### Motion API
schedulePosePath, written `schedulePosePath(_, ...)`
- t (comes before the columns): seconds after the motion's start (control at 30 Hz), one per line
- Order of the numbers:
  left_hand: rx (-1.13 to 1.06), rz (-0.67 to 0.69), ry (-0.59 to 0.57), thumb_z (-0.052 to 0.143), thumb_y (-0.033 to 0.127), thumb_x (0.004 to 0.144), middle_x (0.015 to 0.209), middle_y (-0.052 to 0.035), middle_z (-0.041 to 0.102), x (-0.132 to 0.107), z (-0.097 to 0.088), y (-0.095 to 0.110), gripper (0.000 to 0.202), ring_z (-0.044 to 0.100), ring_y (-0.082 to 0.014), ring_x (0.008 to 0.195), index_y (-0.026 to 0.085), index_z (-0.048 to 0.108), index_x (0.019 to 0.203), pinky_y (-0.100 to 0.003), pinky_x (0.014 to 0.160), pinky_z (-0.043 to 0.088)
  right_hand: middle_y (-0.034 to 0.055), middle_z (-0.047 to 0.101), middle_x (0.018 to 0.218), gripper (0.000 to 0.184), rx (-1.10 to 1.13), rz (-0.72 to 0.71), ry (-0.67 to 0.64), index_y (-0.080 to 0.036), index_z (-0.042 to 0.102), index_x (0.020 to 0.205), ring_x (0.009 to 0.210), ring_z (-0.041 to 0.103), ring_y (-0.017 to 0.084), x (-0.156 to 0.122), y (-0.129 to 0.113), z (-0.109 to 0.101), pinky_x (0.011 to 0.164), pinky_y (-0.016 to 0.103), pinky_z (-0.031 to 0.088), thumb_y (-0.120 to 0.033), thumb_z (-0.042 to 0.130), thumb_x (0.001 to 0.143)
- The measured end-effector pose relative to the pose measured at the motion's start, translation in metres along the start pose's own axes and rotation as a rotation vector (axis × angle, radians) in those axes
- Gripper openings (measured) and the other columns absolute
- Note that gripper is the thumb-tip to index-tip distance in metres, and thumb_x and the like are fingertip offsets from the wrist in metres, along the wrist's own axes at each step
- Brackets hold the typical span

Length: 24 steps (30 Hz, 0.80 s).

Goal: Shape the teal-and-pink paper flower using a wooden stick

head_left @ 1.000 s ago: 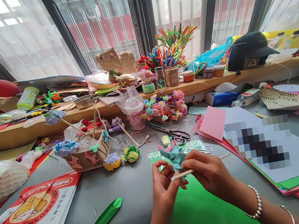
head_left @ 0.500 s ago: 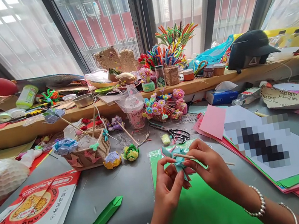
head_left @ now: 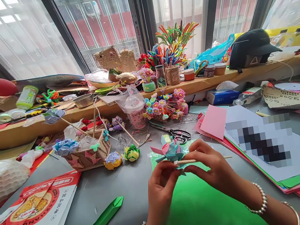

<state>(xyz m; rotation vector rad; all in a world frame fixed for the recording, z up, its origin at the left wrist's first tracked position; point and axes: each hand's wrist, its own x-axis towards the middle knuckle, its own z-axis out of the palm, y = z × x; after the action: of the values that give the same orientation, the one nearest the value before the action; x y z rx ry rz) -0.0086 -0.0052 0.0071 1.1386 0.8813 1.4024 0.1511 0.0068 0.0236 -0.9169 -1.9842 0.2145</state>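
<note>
My left hand [head_left: 161, 187] pinches a folded paper flower [head_left: 171, 152] with teal and pink petals, above the green sheet [head_left: 206, 206]. In my right hand [head_left: 215, 167] is a thin wooden stick [head_left: 187, 161], lying nearly level between the fingers. Its left tip, with a small whitish bit on it, meets the underside of the flower near my left fingertips. Whether the tip goes into the paper cannot be seen. A folded green paper strip [head_left: 102, 222] lies on the table to the left.
Behind my hands are black scissors [head_left: 181, 136] and two folded paper flowers [head_left: 131, 153]. A cardboard basket [head_left: 84, 158] stands back left, near a lidded plastic cup [head_left: 135, 113]. Stacked coloured paper [head_left: 294, 134] lies right; a printed paper bag [head_left: 33, 224] lies left.
The paper flower has been turned, so its petals now point up and away to the left. The stick now lies more level, its tip lower, against the flower's underside.
</note>
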Motion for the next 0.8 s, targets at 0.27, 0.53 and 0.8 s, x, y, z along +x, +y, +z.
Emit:
schedulePosePath(0.27, 0.031, 0.071, 0.001, 0.069, 0.03, 0.068, 0.071, 0.0002, 0.061, -0.004, 0.005, 0.005, 0.012, 0.055, -0.0134, 0.065, 0.021, 0.067, 0.075, -0.022, 0.061, 0.045, 0.0031, 0.05, 0.076, 0.021, -0.035, -0.14, 0.087, -0.018, 0.064, 0.079, 0.055, 0.049, 0.01, 0.0, 0.001, -0.001, 0.047, 0.021, 0.041, -0.016, 0.045, 0.087)
schedulePosePath(0.53, 0.116, 0.042, -0.156, 0.068, 0.025, 0.069, 0.074, -0.0021, 0.061, 0.003, -0.008, 0.003, 0.011, 0.058, -0.015, 0.069, 0.021, 0.071, 0.079, -0.023, 0.062, 0.048, 0.0025, 0.051, 0.073, 0.025, -0.082, -0.17, 0.065, -0.018, 0.065, 0.077, 0.048, 0.042, 0.008, 0.0, 0.001, -0.005, 0.044, 0.02, 0.035, -0.015, 0.043, 0.088)
schedulePosePath(0.8, 0.108, 0.039, -0.012, 0.066, 0.018, 0.069, 0.063, 0.0015, 0.061, 0.0, -0.002, 0.004, 0.006, 0.055, -0.0109, 0.058, 0.021, 0.071, 0.066, -0.021, 0.057, 0.045, 0.0029, 0.051, 0.074, 0.022, -0.041, -0.19, 0.039, -0.017, 0.065, 0.077, 0.049, 0.043, 0.008, -0.002, 0.002, -0.002, 0.044, 0.021, 0.036, -0.014, 0.045, 0.087)
